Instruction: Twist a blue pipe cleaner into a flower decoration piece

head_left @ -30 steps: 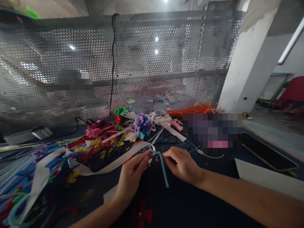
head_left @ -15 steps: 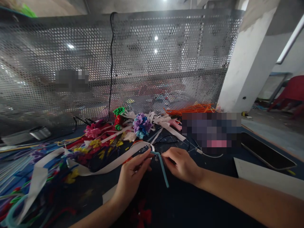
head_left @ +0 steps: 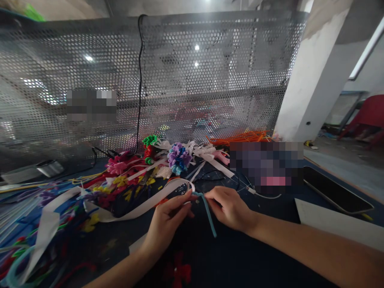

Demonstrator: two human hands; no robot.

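Note:
A light blue pipe cleaner (head_left: 210,218) spans the gap between my hands, bent near its top with a straight tail hanging down toward me. My left hand (head_left: 171,214) pinches its short upper end between thumb and fingertips. Thumb and forefinger of my right hand (head_left: 227,207) are closed at the bend. White ribbon (head_left: 144,207) curls over the table just behind my left hand. Below, nearer my body, lies a red flower shape (head_left: 181,269), dim in the shadow.
Pipe-cleaner flowers (head_left: 179,158), yellow pieces and loose stems crowd the left and back of the dark table. Orange stems (head_left: 240,138) lie behind. A phone (head_left: 337,190) and a pale flat object (head_left: 339,224) are at right. A perforated metal panel (head_left: 186,80) borders the back.
The tail of the pipe cleaner has swung slightly to the right. My right fingertips have moved a little closer to the bend; both hands otherwise stay in place.

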